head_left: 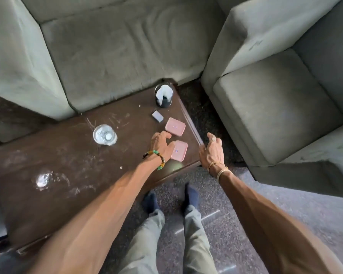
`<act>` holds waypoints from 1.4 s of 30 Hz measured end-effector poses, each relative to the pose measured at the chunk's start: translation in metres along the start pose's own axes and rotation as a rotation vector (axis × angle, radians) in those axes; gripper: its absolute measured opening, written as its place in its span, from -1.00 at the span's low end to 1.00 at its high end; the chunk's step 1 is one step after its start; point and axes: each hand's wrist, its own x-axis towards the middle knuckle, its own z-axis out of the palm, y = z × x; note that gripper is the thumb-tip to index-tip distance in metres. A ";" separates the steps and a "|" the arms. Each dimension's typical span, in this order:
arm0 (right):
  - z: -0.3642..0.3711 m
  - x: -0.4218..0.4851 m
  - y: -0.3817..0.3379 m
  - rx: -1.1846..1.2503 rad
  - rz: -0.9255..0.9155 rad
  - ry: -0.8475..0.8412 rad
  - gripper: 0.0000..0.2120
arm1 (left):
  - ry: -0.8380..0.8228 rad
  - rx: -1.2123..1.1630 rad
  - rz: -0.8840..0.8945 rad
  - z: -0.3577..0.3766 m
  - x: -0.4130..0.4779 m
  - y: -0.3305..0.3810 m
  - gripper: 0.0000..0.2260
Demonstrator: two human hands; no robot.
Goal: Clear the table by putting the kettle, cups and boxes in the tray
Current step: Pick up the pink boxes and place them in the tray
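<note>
Two pink boxes lie near the right end of the dark table (71, 165): the far pink box (175, 126) and the near pink box (179, 151). My left hand (160, 144) sits between them. It covers the near box's left edge, with curled fingers at that box's far left corner and the thumb on the lid. My right hand (211, 153) hovers over the table's right edge beside the near box, fingers loosely spread and holding nothing. A small pale grey box (158, 116) lies just beyond the pink ones. No tray, kettle or cup is visible.
A black holder with white tissue (163, 95) stands at the table's far right corner. A clear water bottle (104, 134) stands mid-table. A grey sofa (117, 46) runs behind the table and an armchair (275, 99) stands to its right. My feet are on the speckled floor below.
</note>
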 end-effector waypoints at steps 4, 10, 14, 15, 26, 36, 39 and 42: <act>0.032 0.026 0.015 -0.045 0.006 -0.114 -0.49 | -0.019 -0.035 -0.100 0.031 0.017 -0.019 -0.71; 0.069 0.056 0.035 -0.130 0.007 -0.297 -0.53 | -0.057 -0.024 -0.209 0.078 0.036 -0.041 -0.68; 0.091 0.071 0.040 -0.094 0.066 -0.370 -0.63 | -0.088 -0.037 -0.275 0.098 0.048 -0.050 -0.61; 0.095 0.074 0.039 -0.058 0.091 -0.370 -0.69 | -0.098 -0.048 -0.290 0.101 0.052 -0.051 -0.59; 0.087 0.069 0.006 0.095 0.121 -0.388 -0.69 | -0.097 -0.197 -0.359 0.089 0.052 -0.042 -0.76; -0.001 0.002 -0.142 0.101 -0.268 -0.484 -0.65 | 0.283 -0.583 -0.404 -0.064 -0.011 0.005 -0.78; -0.018 -0.035 -0.195 0.064 -0.422 -0.505 -0.64 | 0.434 -0.754 -0.409 -0.122 -0.054 0.010 -0.75; -0.024 -0.078 -0.243 0.035 -0.529 -0.527 -0.65 | 0.565 -0.793 -0.359 -0.169 -0.100 0.006 -0.76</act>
